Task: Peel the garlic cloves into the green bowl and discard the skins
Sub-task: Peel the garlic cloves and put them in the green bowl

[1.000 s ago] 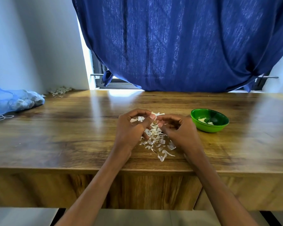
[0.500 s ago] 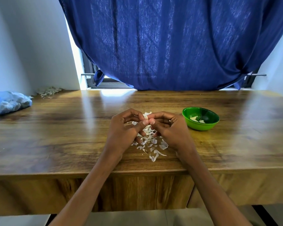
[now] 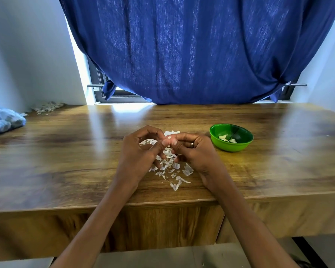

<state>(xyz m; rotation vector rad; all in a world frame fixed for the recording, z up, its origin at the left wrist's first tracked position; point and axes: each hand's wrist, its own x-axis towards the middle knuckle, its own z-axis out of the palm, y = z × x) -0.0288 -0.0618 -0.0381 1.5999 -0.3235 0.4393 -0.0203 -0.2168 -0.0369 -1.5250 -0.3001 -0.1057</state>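
My left hand [image 3: 139, 151] and my right hand [image 3: 195, 151] meet at the fingertips above the middle of the wooden table [image 3: 66, 161]. Between thumbs and forefingers they pinch a small garlic clove [image 3: 169, 138] with white skin sticking up from it; most of the clove is hidden. Under the hands lies a scatter of white garlic skins [image 3: 172, 171]. To the right of my right hand stands the green bowl [image 3: 231, 145] with a few pale peeled cloves [image 3: 223, 137] in it.
A blue plastic bag [image 3: 4, 119] lies at the table's far left edge. Behind it in the corner sits another heap of skins [image 3: 46, 107]. A blue curtain [image 3: 191, 51] hangs over the window at the back.
The view has shifted a little to the right. My fingertips have stayed together on the clove, working at its skin.
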